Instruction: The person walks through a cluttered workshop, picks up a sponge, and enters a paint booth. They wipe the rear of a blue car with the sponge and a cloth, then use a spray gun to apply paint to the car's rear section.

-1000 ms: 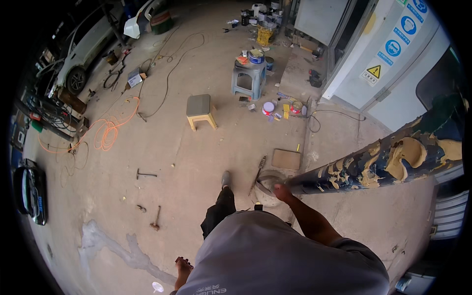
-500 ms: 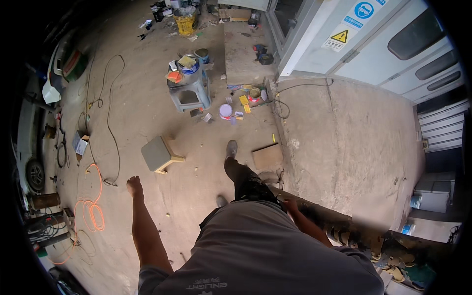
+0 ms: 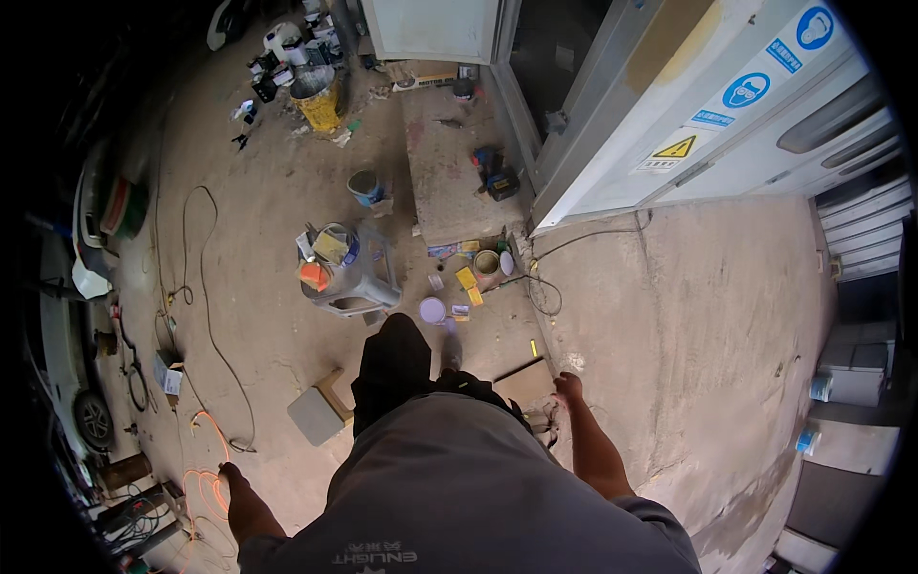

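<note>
My left hand (image 3: 228, 474) hangs low at the left, over the floor near an orange hose (image 3: 212, 496). Its fingers are hidden and I see nothing held. Out to my right, my right hand (image 3: 568, 386) has its fingers curled in, with nothing visible in it, above a flat brown board (image 3: 523, 382) on the floor. Ahead of me stands a grey plastic stool (image 3: 368, 277) carrying an open can (image 3: 335, 245) and an orange cloth or pad (image 3: 314, 276). A small stool with a grey top (image 3: 315, 415) is beside my left leg.
Open tins, a purple lid (image 3: 432, 310) and yellow packets (image 3: 468, 278) lie beyond my foot. A blue bucket (image 3: 365, 187) stands past the stool. A cordless drill (image 3: 496, 176) rests on a concrete slab (image 3: 448, 206) by the doorway. Dark cable (image 3: 208, 277) loops across the left floor.
I have stepped forward, so the grey stool and tins are closer. My left hand has swung back toward the lower left; my right hand has swung forward from beside my hip.
</note>
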Tool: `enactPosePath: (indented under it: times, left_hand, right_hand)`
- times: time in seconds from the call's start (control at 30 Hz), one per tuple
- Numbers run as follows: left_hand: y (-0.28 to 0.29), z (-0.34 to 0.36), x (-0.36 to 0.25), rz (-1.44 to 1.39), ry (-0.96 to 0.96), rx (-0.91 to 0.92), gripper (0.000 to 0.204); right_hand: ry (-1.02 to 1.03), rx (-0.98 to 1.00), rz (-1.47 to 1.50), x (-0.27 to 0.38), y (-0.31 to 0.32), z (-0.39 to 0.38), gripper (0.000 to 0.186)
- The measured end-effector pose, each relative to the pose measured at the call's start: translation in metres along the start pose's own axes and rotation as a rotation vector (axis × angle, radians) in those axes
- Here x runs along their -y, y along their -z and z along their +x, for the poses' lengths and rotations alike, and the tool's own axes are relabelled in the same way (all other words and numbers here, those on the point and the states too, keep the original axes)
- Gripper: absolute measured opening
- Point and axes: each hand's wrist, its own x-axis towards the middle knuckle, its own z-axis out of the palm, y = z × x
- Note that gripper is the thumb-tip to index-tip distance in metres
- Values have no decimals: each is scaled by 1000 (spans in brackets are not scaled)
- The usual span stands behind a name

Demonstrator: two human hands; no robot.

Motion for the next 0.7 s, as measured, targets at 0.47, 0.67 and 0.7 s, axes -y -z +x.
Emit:
enactPosePath:
  times: [0.47, 0.67, 0.7]
  left_hand:
    - [-256, -44, -593, 265, -584, 305, 27]
    - [-210, -254, -1026, 5, -1367, 755, 33]
    - [-186, -271, -1071, -132, -1377, 733, 31]
  right_hand:
    - [218, 37, -321, 430, -75, 186, 41]
    - [543, 222, -995, 636, -58, 188, 44]
    - [574, 170, -954, 691, -58, 184, 42]
